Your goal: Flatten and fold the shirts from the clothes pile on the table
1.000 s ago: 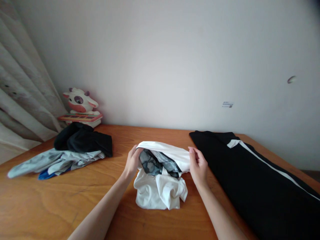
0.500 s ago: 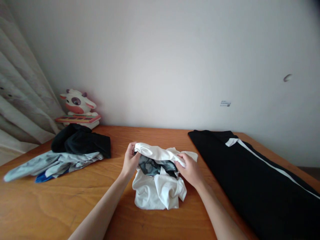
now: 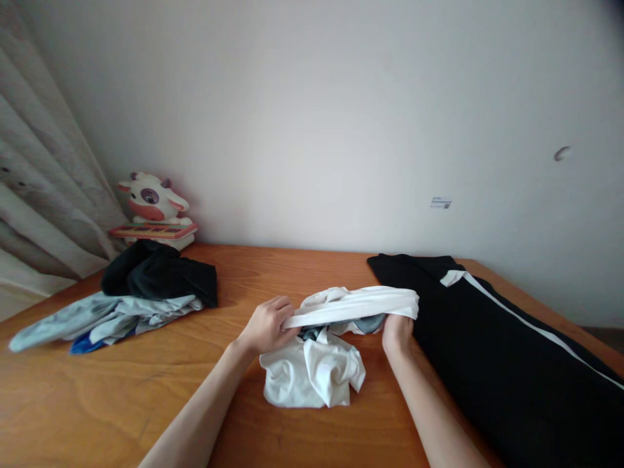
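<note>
Left fingers (image 3: pixel 281 311) clutching white garment (image 3: pixel 351 305), right hand (image 3: pixel 398 333) partly covered by it, hold unclear

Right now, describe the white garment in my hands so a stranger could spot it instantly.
On the wooden table, look between the black-and-grey clothes heap at left and the white-striped black garment at right. There, the white garment is stretched between the left hand and right hand. Its mostly white cloth, with some grey showing underneath, sets it apart from both neighbours.
</note>
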`<state>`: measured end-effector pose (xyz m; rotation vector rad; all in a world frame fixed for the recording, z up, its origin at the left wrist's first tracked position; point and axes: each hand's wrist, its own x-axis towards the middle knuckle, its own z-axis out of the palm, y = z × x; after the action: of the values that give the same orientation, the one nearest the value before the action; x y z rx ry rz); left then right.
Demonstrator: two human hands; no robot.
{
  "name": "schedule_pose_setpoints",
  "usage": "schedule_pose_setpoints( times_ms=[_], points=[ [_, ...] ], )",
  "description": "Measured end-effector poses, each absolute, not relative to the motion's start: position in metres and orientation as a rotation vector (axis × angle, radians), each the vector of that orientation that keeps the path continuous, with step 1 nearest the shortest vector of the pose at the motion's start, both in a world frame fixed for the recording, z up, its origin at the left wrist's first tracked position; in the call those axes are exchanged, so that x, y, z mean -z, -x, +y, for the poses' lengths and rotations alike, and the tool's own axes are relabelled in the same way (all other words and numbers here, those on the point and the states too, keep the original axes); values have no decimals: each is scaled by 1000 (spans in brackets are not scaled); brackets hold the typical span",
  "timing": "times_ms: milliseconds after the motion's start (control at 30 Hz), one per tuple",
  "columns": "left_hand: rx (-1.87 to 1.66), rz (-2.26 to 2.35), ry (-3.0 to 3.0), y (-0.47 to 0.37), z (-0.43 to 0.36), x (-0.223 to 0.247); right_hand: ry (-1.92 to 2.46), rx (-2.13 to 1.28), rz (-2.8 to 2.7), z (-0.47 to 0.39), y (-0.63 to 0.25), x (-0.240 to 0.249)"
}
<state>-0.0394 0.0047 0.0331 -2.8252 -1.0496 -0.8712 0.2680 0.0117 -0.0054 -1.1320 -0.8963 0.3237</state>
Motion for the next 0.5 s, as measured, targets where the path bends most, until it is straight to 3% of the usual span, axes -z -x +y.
schedule_pose_setpoints(
  times_ms=[167,300,500],
  points=[
    [704,-1059,2931,38,5,-35,1059,-421,-776,23,-277,3],
    [661,-1334,2849,37,7,-30,998,-534,-711,22,-279,5],
    [1453,-1936,2465,38,15,-29,966,-574,-620,17,-274,8]
  ],
)
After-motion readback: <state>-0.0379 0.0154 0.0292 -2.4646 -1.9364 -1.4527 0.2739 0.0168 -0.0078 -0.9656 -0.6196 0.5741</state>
